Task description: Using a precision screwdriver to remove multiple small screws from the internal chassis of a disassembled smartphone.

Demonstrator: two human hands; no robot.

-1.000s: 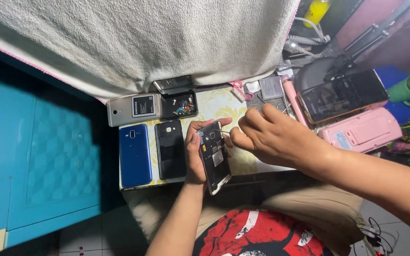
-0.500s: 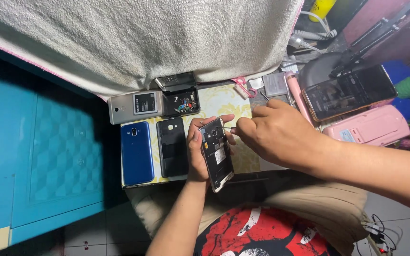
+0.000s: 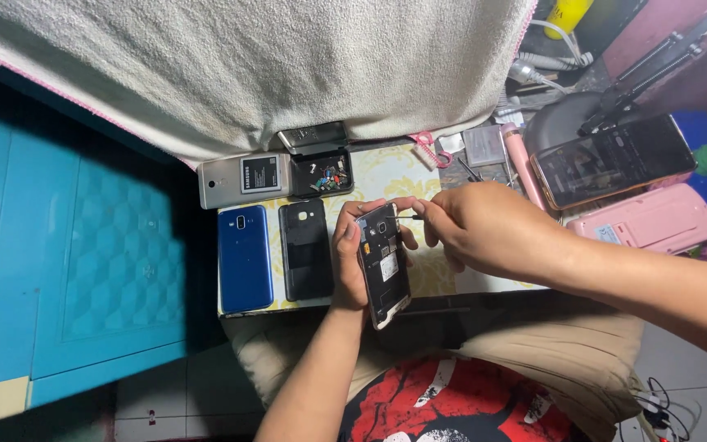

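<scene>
I have the opened black smartphone with its back cover off (image 3: 384, 263) gripped in my left hand (image 3: 352, 260), fingers wrapped round its long edges, so it sits raised over the front edge of the small floral-patterned worktop (image 3: 386, 176), tilted toward the camera with its bare internals showing. My right hand (image 3: 484, 229) is pinched tight on a thin dark tool, probably a small screwdriver (image 3: 413, 218), whose tip meets the upper corner of the phone near the camera module. I judge the phone light and rigid, but delicate with the shell gone: exposed board, connectors and label are best left untouched, so the safe hold is by the frame along the sides, as my left hand has it. The edges look smooth and could slip if the tool presses hard. On the worktop's left side lie a blue phone back cover (image 3: 245, 259) and a black phone back cover (image 3: 305, 249) just beside each other; toward the far edge sit a silver phone with a battery on it (image 3: 243, 178) and a small black open tray of tiny parts (image 3: 321, 173). A pink case (image 3: 656, 229) lies well apart to the right.
</scene>
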